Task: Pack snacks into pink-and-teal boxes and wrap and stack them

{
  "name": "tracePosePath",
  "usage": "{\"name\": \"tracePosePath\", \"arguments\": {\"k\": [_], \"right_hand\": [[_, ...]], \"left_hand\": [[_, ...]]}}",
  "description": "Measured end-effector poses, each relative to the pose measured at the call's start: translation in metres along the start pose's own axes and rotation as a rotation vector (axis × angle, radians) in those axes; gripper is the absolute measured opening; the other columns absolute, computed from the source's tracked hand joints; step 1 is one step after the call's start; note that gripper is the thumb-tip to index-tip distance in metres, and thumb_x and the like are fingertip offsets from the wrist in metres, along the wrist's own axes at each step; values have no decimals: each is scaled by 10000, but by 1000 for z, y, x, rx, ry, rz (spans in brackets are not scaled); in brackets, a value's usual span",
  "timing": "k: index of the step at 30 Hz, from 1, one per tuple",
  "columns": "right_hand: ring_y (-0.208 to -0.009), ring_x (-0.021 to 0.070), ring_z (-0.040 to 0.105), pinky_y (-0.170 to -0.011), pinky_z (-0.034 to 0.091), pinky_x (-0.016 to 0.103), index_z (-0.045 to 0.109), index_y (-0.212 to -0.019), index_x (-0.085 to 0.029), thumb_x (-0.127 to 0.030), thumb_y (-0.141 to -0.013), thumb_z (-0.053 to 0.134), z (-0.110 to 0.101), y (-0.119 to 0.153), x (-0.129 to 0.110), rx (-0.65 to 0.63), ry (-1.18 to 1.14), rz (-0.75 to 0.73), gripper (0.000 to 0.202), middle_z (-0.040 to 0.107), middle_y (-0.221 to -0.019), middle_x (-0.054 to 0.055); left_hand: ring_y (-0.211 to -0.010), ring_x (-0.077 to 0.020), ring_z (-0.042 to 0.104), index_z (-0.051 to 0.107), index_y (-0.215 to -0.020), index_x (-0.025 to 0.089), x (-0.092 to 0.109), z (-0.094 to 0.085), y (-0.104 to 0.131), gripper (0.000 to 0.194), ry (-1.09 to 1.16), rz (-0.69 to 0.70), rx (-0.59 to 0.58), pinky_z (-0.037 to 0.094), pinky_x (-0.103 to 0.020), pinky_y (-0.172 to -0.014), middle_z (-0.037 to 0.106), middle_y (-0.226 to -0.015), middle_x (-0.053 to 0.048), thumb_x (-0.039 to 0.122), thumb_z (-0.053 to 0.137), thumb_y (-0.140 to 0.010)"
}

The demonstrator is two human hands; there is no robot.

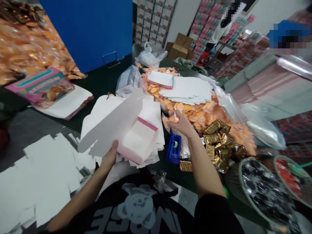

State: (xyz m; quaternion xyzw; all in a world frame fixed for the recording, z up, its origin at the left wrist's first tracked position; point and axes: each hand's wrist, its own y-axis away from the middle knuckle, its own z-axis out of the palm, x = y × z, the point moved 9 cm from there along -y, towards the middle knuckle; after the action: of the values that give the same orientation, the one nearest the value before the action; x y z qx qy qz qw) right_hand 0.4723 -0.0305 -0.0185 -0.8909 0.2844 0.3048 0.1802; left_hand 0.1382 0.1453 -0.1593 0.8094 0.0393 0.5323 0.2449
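Note:
An unfolded cardboard box [136, 139], white inside with pink edges, lies with its lid raised on a stack of white card blanks [152, 109]. My left hand [110, 157] grips its near left side, thumb on the edge. To the right, my right hand [179, 123] is closed on an orange piece in clear wrap [166, 123], at the near edge of a heap of orange wrapped pieces [192, 112]. Just below that hand stands a blue tape dispenser [173, 149]. Gold foil packets [216, 143] are piled right of my right forearm.
A printed pink box [56, 87] lies open at the left, near more orange pieces [31, 48]. White sheets [48, 182] spread at lower left. Baskets of black packets [263, 188] and red packets [287, 175] stand at right. A blue panel [90, 32] rises behind. Two people are farther back.

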Motion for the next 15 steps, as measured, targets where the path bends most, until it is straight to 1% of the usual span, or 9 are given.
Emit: {"name": "tracePosePath", "arguments": {"k": [1, 2, 5, 7, 8, 10, 12, 13, 15], "right_hand": [[-872, 212, 612, -777, 464, 307, 579, -972, -189, -396, -733, 688, 10, 4, -18, -37, -71, -33, 334, 667, -945, 27], [-857, 203, 611, -765, 463, 299, 577, -981, -197, -394, -726, 693, 27, 10, -35, -104, -118, -42, 342, 665, -929, 13], [-852, 211, 632, -741, 467, 296, 577, -1052, -207, -376, -752, 690, 101, 28, -82, -382, -100, 2, 363, 686, -923, 23], [-900, 261, 651, -752, 482, 331, 565, -1140, -189, -345, -751, 708, 147, 39, -96, -518, -7, 64, 443, 704, -974, 72], [-951, 291, 653, -778, 492, 357, 544, -1206, -173, -340, -737, 729, 163, 42, -97, -553, 16, 91, 531, 702, -1032, 104], [-1094, 330, 623, -873, 502, 408, 430, -1380, -141, -364, -705, 772, 182, 45, -96, -565, -38, 115, 789, 651, -1212, 168], [-1245, 321, 549, -994, 472, 442, 278, -1504, -153, -405, -718, 767, 187, 45, -93, -522, -159, 74, 959, 521, -1405, 197], [-1296, 303, 512, -1042, 449, 450, 248, -1526, -176, -398, -756, 737, 188, 47, -94, -501, -203, 34, 939, 461, -1466, 190], [-1349, 273, 465, -1100, 410, 455, 322, -1510, -211, -324, -841, 654, 193, 56, -98, -482, -203, -45, 755, 420, -1507, 165]], "left_hand": [[-1395, -276, 437, 653, -1227, 107, -3, 1, 0, 679, 1, -11, -6, 237, -424, -1211, 551, -1415, -179, 644, 608, -814], [-1395, -273, 437, 652, -1230, 109, -5, 3, -1, 668, -2, -22, -12, 231, -417, -1215, 544, -1424, -174, 635, 606, -821], [-1378, -268, 461, 671, -1195, 118, -3, 4, -4, 542, -23, 10, -13, 248, -412, -1211, 586, -1383, -160, 531, 632, -846], [-1394, -247, 440, 680, -1173, 136, 7, 4, -6, 440, -42, 111, 1, 237, -392, -1215, 601, -1373, -133, 442, 636, -860], [-1400, -234, 432, 682, -1165, 146, 13, 3, -6, 405, -44, 170, 14, 231, -376, -1216, 603, -1374, -118, 409, 635, -861], [-1384, -211, 453, 680, -1158, 160, 23, 3, -6, 374, -20, 280, 30, 244, -344, -1207, 609, -1372, -96, 377, 628, -858], [-1325, -196, 518, 671, -1158, 165, 29, 3, -5, 368, 47, 355, 25, 307, -320, -1175, 636, -1335, -89, 376, 606, -864], [-1294, -193, 546, 666, -1158, 164, 30, 3, -4, 370, 83, 366, 28, 345, -314, -1151, 653, -1307, -89, 384, 589, -871], [-1256, -213, 577, 669, -1129, 162, 21, 2, -6, 379, 91, 287, 47, 402, -325, -1110, 686, -1241, -98, 427, 564, -880]]}}
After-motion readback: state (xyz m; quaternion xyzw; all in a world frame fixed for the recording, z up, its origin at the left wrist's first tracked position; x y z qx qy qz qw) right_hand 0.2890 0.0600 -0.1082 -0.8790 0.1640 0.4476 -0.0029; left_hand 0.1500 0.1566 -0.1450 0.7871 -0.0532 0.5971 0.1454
